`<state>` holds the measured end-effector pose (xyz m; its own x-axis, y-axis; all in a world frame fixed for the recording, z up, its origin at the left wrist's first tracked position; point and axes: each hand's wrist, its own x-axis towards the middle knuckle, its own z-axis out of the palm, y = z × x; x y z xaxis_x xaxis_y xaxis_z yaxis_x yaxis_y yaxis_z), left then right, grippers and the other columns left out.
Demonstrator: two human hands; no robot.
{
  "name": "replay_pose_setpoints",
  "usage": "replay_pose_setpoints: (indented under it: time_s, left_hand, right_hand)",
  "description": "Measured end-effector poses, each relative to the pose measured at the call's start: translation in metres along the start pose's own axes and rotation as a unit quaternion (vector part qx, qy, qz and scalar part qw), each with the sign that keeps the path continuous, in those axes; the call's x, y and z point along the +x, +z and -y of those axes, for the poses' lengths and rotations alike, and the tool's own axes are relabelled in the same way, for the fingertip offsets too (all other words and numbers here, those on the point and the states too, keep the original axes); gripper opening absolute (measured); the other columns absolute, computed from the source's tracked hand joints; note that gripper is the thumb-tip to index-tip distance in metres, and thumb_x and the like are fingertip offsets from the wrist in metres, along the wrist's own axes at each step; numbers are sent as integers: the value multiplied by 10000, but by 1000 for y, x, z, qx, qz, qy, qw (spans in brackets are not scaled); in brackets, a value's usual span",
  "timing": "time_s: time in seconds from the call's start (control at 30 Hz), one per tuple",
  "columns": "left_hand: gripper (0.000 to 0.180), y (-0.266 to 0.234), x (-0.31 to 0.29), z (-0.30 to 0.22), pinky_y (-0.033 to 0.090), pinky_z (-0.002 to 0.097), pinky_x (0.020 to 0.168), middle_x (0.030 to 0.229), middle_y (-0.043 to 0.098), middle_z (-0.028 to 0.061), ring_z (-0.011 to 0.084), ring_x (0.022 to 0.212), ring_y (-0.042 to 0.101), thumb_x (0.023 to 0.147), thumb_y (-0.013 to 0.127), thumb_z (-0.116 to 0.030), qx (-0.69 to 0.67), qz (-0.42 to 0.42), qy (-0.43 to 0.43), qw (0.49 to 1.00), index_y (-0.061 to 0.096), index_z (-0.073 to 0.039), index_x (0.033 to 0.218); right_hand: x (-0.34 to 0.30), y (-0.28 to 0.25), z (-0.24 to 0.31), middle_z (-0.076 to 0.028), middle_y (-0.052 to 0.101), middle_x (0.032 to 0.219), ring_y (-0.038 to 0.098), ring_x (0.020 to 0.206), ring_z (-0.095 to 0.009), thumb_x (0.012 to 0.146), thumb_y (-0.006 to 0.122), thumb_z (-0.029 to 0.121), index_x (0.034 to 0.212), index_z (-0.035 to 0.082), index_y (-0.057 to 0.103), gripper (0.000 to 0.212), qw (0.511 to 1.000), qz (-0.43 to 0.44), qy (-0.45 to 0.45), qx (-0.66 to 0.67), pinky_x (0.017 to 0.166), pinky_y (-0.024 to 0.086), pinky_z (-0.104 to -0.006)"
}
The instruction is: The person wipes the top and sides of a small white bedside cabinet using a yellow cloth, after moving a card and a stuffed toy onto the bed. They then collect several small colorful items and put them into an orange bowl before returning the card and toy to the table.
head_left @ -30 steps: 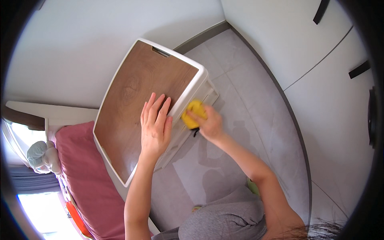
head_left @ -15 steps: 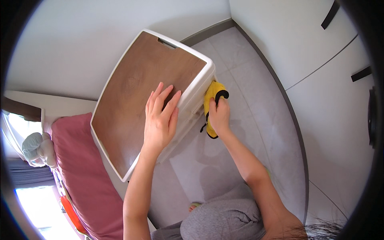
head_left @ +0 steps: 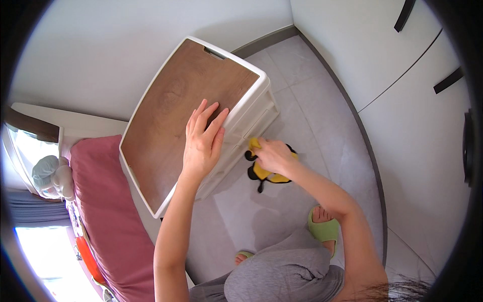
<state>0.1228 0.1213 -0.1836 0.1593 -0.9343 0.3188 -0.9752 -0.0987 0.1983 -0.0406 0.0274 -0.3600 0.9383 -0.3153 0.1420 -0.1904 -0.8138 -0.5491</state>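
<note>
A white storage cabinet with drawer fronts carries a brown wood-grain top. My left hand rests on that top near its right rim, fingers spread and holding nothing. Beside the cabinet's drawer side, my right hand is closed on a yellow cloth with black edging. Part of the cloth bunches up at my fingertips close to the drawer front, and the rest hangs below and behind the hand. My palm hides its middle, so its full shape cannot be made out.
A bed with a dusty-rose sheet stands left of the cabinet, with a plush toy at its far side. White cupboard doors with black handles line the right. My feet, in green slippers, are on grey floor tiles.
My right hand has moved nearer and slightly left along the cabinet's side with the yellow cloth, which now hangs more spread out. My left hand has stayed on the top.
</note>
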Motion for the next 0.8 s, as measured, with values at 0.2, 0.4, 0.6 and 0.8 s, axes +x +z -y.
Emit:
replay_pose_setpoints:
  time_s: [0.2, 0.4, 0.6, 0.8]
  left_hand:
    - [387, -6, -1, 0, 347, 493, 1114, 1385, 541, 149, 383, 1380, 418, 907, 577, -41, 10, -1, -3, 1000, 646, -70, 1287]
    - [383, 1, -1, 0, 349, 493, 1113, 1375, 548, 152, 385, 1368, 433, 901, 584, -40, 0, -5, -1, 1000, 655, -69, 1277]
    - [385, -3, 0, 0, 364, 494, 1102, 1354, 562, 153, 387, 1355, 449, 894, 593, -40, -4, -7, -1, 1000, 658, -71, 1272]
    - [353, -1, -2, 4, 376, 523, 1092, 1333, 563, 142, 388, 1339, 455, 900, 616, -55, -2, -14, 7, 1000, 673, -96, 1245]
  right_hand:
    - [-13, -30, 9, -181, 583, 1071, 638, 830, -392, 844, 631, 187, 969, 24, 675, 210, 966, -168, 168, 107, 684, 525, -492]
    - [28, 13, 8, -293, 488, 1250, 624, 876, -438, 891, 627, 138, 854, -42, 674, 190, 911, -273, 280, 131, 752, 514, -512]
    - [10, 145, 80, -360, 393, 1368, 584, 1004, -504, 842, 654, 128, 1565, 305, 286, 830, 916, -142, 245, 284, 856, 511, -516]
    - [-24, 167, 122, -174, 579, 1217, 619, 1038, -320, 937, 481, 233, 1349, 262, 584, 426, 960, 51, -275, 29, 863, 504, -425]
